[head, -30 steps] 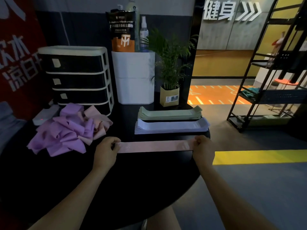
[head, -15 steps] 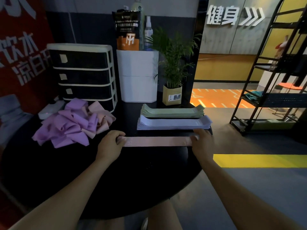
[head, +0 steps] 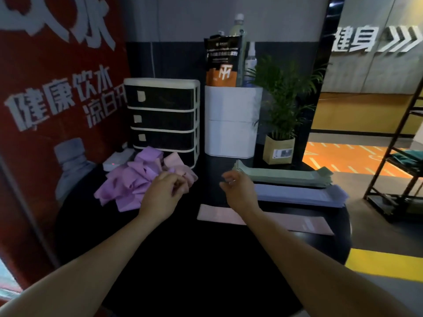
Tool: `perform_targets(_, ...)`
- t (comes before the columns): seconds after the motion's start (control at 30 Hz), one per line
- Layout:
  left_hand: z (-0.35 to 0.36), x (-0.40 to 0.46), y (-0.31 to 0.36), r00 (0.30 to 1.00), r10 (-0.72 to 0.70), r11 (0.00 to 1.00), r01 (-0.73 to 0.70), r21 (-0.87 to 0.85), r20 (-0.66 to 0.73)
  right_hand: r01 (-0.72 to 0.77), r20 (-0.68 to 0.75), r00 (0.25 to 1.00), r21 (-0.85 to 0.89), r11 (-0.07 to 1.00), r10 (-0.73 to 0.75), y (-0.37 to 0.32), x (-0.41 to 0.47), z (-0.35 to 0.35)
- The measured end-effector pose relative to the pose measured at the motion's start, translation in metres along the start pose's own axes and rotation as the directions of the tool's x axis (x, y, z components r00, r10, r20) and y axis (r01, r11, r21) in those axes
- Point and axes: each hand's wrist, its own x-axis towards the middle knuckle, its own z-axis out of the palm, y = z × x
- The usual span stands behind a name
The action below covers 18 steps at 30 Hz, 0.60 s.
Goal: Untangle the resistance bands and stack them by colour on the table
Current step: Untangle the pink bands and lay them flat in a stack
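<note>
Both hands (head: 163, 193) (head: 238, 188) hover loose-fingered (holding nothing) between tangled pile (head: 132, 181) and stacks (head: 297, 195).

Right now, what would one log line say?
pink band: flat on table | left hand: at tangled pile, grip unclear | right hand: empty | next: pull another band

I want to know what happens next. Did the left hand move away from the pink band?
Yes. The left hand let go of the flat pink band and went left to the tangled pile by the drawer unit.

Dim gym corner: red poster (head: 57, 99) left, drawer unit (head: 162, 120), potted plant (head: 280, 124), black shelving (head: 405, 161) right, orange floor (head: 348, 159) beyond.
</note>
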Motion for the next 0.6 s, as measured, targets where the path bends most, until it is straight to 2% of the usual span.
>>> perform_targets(0.13,-0.018,0.025,-0.022,0.999,-0.007,0.998,0.01,0.067,-0.049,0.004,0.066,0.998,0.04,0.999,-0.007,-0.025,0.031,0.036)
perform_targets(0.27,-0.02,0.047,-0.044,1.0,-0.013,0.992,0.012,0.125,0.006,-0.047,0.13,0.991,0.092,0.995,0.035,-0.039,0.058,0.062)
perform_targets(0.37,-0.018,0.056,-0.058,0.998,0.005,0.984,-0.017,0.175,0.064,-0.052,0.18,0.983,0.04,0.998,0.044,-0.04,0.079,0.08)
perform_targets(0.6,-0.021,0.052,-0.077,0.993,0.031,0.988,-0.047,0.149,0.111,-0.175,0.317,0.935,0.026,0.984,0.158,-0.031,0.097,0.1)
